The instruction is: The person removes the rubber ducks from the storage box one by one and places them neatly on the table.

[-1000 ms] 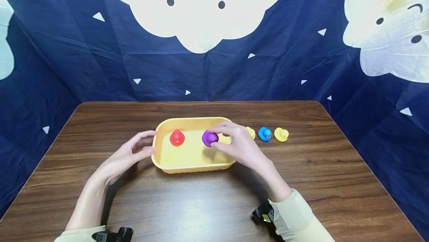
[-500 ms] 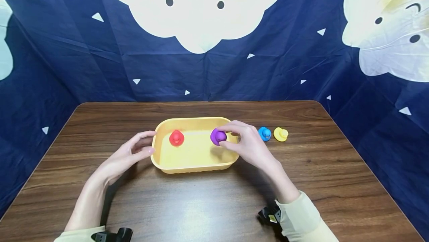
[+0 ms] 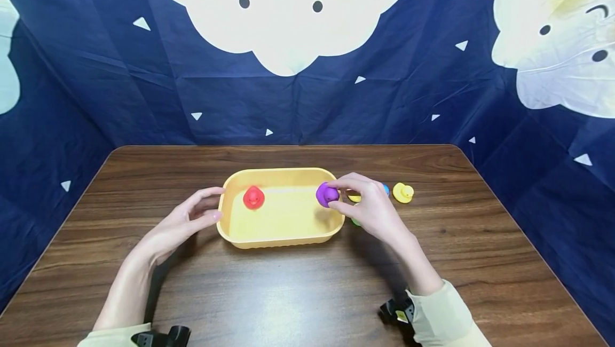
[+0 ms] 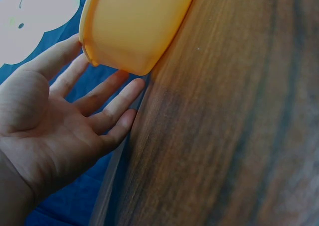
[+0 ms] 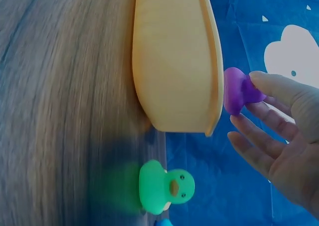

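A yellow plastic tub stands mid-table in the head view, with a red rubber duck inside its left half. Over the tub's right end, my right hand pinches a purple rubber duck between thumb and fingers. The right wrist view puts this purple duck just above the rim level. At the tub's left end rests my left hand, its fingers spread and loosely bent. In the left wrist view, the thumb and fingertips of this hand touch or nearly touch the tub wall.
Right of the tub sit a green duck, a yellow duck and a blue duck, partly hidden by my right hand in the head view. Farther right is another yellow duck. A blue cloth backdrop rises behind the wooden table.
My right hand has carried the purple duck rightward, from over the tub's right half to its right rim. A bit of green duck now shows beneath it. My left hand has stayed in place.
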### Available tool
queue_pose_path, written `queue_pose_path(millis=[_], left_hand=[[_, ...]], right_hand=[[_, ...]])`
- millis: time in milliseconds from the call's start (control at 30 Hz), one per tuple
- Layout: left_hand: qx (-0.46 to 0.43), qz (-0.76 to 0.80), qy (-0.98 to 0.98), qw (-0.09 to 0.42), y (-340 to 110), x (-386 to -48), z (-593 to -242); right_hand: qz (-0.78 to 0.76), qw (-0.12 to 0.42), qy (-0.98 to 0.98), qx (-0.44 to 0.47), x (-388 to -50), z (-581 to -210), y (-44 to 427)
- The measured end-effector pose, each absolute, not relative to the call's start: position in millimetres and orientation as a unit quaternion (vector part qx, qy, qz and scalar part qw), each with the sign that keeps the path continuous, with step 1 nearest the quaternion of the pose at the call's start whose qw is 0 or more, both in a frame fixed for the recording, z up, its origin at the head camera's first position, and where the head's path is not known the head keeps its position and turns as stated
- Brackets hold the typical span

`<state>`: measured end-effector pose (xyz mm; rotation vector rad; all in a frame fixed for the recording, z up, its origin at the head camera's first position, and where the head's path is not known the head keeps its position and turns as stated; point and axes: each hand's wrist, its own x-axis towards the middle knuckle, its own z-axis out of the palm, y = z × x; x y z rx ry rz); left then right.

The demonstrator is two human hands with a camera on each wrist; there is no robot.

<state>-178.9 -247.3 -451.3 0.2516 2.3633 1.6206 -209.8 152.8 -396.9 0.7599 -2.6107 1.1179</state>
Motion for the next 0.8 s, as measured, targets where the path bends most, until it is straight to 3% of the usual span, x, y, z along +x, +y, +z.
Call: queue_pose_path(millis=[567,800], left_hand=[[0.083,0.557,0.816,0.133,-247,-178,-450],[0.079,0.555,0.816,0.138,-248,-178,-449]], right_hand=[[0.439,0.071,-0.867,0.227,-204,-403,181],[0.409,0.091,-0.882,0.217,-202,-404,190]])
